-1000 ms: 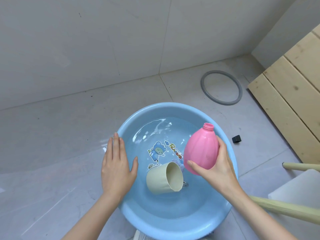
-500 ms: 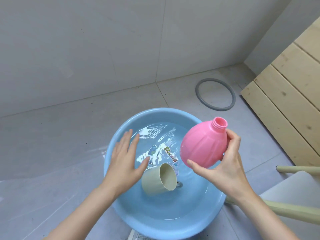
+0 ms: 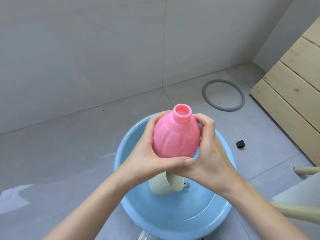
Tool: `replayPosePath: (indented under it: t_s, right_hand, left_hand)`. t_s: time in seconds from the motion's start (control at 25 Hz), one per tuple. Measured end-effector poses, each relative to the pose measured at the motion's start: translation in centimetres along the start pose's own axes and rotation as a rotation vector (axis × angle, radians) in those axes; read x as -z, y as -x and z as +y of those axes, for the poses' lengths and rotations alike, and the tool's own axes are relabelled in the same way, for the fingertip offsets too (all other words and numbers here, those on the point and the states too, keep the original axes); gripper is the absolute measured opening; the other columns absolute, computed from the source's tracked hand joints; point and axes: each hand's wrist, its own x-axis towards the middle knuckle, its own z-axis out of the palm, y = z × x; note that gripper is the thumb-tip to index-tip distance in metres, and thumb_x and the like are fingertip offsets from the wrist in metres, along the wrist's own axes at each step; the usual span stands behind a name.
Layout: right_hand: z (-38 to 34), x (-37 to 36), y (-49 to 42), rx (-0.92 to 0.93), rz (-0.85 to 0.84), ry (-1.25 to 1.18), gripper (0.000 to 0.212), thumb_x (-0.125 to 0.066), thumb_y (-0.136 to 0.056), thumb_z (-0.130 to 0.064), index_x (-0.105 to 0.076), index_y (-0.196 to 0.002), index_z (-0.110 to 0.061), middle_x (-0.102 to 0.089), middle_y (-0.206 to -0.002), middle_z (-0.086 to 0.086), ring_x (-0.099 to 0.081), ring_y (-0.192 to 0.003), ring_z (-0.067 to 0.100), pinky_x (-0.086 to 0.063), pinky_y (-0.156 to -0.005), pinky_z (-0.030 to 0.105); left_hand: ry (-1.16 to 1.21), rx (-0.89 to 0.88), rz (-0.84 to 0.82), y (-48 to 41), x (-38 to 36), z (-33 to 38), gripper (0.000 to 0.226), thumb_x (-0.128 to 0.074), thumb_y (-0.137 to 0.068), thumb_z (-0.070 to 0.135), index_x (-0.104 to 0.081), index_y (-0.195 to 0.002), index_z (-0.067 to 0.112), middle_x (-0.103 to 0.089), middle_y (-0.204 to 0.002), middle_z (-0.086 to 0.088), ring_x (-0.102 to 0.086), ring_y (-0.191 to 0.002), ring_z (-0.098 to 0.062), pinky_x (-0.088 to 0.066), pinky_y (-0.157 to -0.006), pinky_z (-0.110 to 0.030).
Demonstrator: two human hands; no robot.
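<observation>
**Both hands on the pink bottle, above the basin**

I take the bottle as the middle of my dial and read from the left.

At 9 o'clock my left hand (image 3: 145,153) grasps the pink bottle (image 3: 176,135). Its fingers are wrapped round the left flank and its thumb lies across the bottom at 6 o'clock. The bottle is held up in the air over the blue basin (image 3: 173,217). It has no cap, and its open neck points to 12 o'clock, tipped enough that I can see into the mouth. A few drops sit on its ribbed side.

At 3 o'clock my right hand (image 3: 213,153) grips the other flank, with its fingers curled round the shoulder just under the neck. The tip of the left thumb touches the right hand.

At 6 o'clock, below my wrists, a cream cup (image 3: 159,187) lies on its side in the basin, its mouth turned toward 3 o'clock. My wrists cover its upper part.

On the floor at 1 o'clock lies a grey ring (image 3: 223,110), well apart from the basin. At 3 o'clock a small black cube (image 3: 240,143) sits near the basin rim. Pale wooden planks (image 3: 290,87) stand at 2 o'clock against the wall, and a cream pole (image 3: 294,212) crosses at 4 o'clock.
</observation>
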Motion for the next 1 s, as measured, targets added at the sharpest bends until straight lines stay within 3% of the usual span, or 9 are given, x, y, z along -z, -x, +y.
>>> replayPosePath:
  t_s: [0.12, 0.2, 0.32, 0.44, 0.56, 0.76, 0.88, 1.0]
  right_hand:
    - [-0.3, -0.4, -1.1, 0.072, -0.075, 0.043, 0.092, -0.079, -0.054, -0.054, -0.022, -0.125, -0.040, -0.042, -0.121, -0.017, -0.052, -0.101, 0.003, -0.049, -0.076, 0.026]
    - [0.1, -0.1, -1.6, 0.091, -0.163, 0.078, 0.099, -0.080, -0.058, -0.054, -0.023, -0.135, -0.032, -0.042, -0.131, -0.017, -0.053, -0.111, 0.005, -0.051, -0.086, 0.032]
    - [1.7, 1.6, -1.9, 0.068, -0.288, 0.229, 0.099, -0.072, -0.065, -0.063, -0.020, -0.146, -0.038, -0.037, -0.144, -0.025, -0.041, -0.129, -0.004, -0.041, -0.104, 0.025]
    - [4.6, 3.0, -1.6, -0.073, -0.399, 0.474, 0.084, -0.063, -0.076, -0.061, -0.023, -0.146, -0.039, -0.033, -0.148, -0.024, -0.032, -0.134, -0.004, -0.029, -0.108, 0.017]
    - [8.4, 2.2, -0.7, -0.248, -0.556, 0.634, 0.069, -0.059, -0.088, -0.049, -0.027, -0.147, -0.031, -0.031, -0.152, -0.016, -0.029, -0.139, 0.005, -0.026, -0.109, 0.020]
    - [14.3, -3.3, 2.1, -0.505, -0.797, 0.554, 0.075, -0.063, -0.089, -0.036, -0.022, -0.150, -0.020, -0.028, -0.155, -0.003, -0.025, -0.142, 0.015, -0.023, -0.110, 0.022]
    - [16.6, -6.5, 3.2, -0.565, -0.714, 0.442, 0.063, -0.068, -0.083, -0.033, -0.042, -0.139, -0.019, -0.047, -0.141, 0.000, -0.041, -0.132, 0.021, -0.035, -0.103, 0.025]
    - [17.1, -8.4, 3.5, -0.588, -0.622, 0.327, 0.021, -0.065, -0.081, -0.017, -0.065, -0.102, -0.023, -0.062, -0.113, 0.002, -0.057, -0.108, 0.020, -0.043, -0.081, 0.018]
  left_hand:
    - [0.040, 0.036, 0.044, 0.0, 0.8, 0.3, 0.088, -0.091, -0.052, 0.014, -0.045, -0.124, 0.034, -0.064, -0.114, 0.015, -0.063, -0.107, -0.008, -0.053, -0.077, -0.020]
    - [0.039, 0.055, 0.077, 0.2, 1.5, 0.0, 0.083, -0.088, -0.054, 0.009, -0.046, -0.122, 0.032, -0.066, -0.110, 0.015, -0.065, -0.102, -0.007, -0.054, -0.073, -0.020]
    - [-0.036, 0.088, 0.116, 0.6, 2.8, -1.0, 0.085, -0.091, -0.048, 0.027, -0.047, -0.119, 0.043, -0.063, -0.112, 0.020, -0.064, -0.102, -0.004, -0.055, -0.073, -0.022]
    - [-0.085, 0.142, 0.190, 1.1, 4.3, -2.1, 0.085, -0.088, -0.040, 0.042, -0.046, -0.113, 0.050, -0.060, -0.108, 0.026, -0.063, -0.098, 0.000, -0.053, -0.068, -0.017]
    - [-0.140, 0.177, 0.252, 1.7, 5.9, -3.5, 0.085, -0.087, -0.037, 0.048, -0.045, -0.111, 0.053, -0.059, -0.106, 0.030, -0.061, -0.097, 0.003, -0.051, -0.069, -0.014]
    - [-0.187, 0.238, 0.328, 2.8, 7.6, -5.6, 0.087, -0.085, -0.034, 0.053, -0.044, -0.111, 0.053, -0.058, -0.104, 0.030, -0.060, -0.094, 0.006, -0.051, -0.067, -0.014]
    - [-0.205, 0.267, 0.352, 3.5, 8.4, -6.6, 0.087, -0.085, -0.033, 0.055, -0.043, -0.110, 0.053, -0.058, -0.107, 0.026, -0.060, -0.093, 0.005, -0.051, -0.069, -0.018]
    - [-0.211, 0.284, 0.374, 4.1, 9.2, -7.3, 0.087, -0.085, -0.033, 0.055, -0.043, -0.109, 0.054, -0.057, -0.105, 0.028, -0.060, -0.091, 0.007, -0.050, -0.071, -0.019]
